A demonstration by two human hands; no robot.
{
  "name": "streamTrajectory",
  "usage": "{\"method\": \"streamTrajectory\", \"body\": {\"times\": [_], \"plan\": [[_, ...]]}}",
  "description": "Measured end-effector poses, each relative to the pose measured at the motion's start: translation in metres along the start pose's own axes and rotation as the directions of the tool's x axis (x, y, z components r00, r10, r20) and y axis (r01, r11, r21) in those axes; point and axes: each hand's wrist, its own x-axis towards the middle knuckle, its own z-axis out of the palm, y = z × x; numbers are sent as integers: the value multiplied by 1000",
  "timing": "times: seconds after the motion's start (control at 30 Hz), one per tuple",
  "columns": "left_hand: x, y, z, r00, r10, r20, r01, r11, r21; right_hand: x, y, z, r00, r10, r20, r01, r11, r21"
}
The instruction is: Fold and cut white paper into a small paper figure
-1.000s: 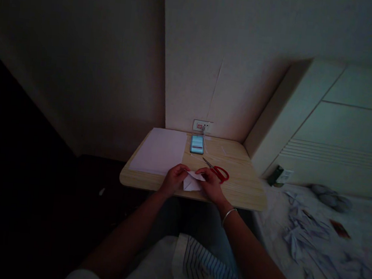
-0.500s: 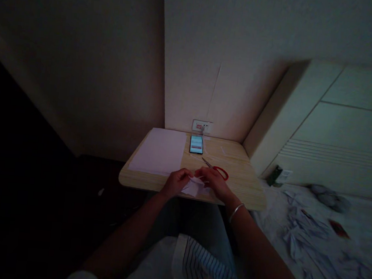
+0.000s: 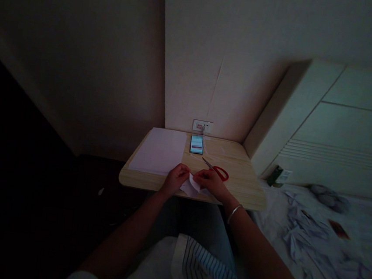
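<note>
The room is dim, and I see a small wooden surface point(image 3: 245, 191) set against the wall. At its near edge my left hand point(image 3: 176, 178) and right hand point(image 3: 211, 182) both pinch a folded white paper point(image 3: 192, 187) between them. Red scissors point(image 3: 219, 172) lie just beyond the right hand. A lit phone point(image 3: 197, 144) sits beside a stack of sheets point(image 3: 160, 151).
</note>
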Motion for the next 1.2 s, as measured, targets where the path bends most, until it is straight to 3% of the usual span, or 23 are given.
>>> {"method": "streamTrajectory", "body": {"times": [0.27, 0.57, 0.77, 1.03, 1.2], "plan": [[-2, 5, -2, 994, -39, 107, 34, 998, 48, -1, 2, -1, 1000, -10, -14, 9, 999, -35], [0, -1, -2, 988, -20, 153, 22, 1000, -9, -1, 10, -7, 1000, 2, 27, -3, 999, 34], [2, -1, -1, 995, -25, 102, 22, 999, 26, -3, 6, -8, 999, -40, 31, 39, 998, 45], [-2, 2, -2, 997, -1, 72, -4, 998, 68, -2, 3, -5, 991, -124, 56, 132, 977, -168], [-2, 0, -2, 996, 30, 78, -37, 996, 82, -1, 5, -4, 988, -154, -2, 147, 950, -277]]}}
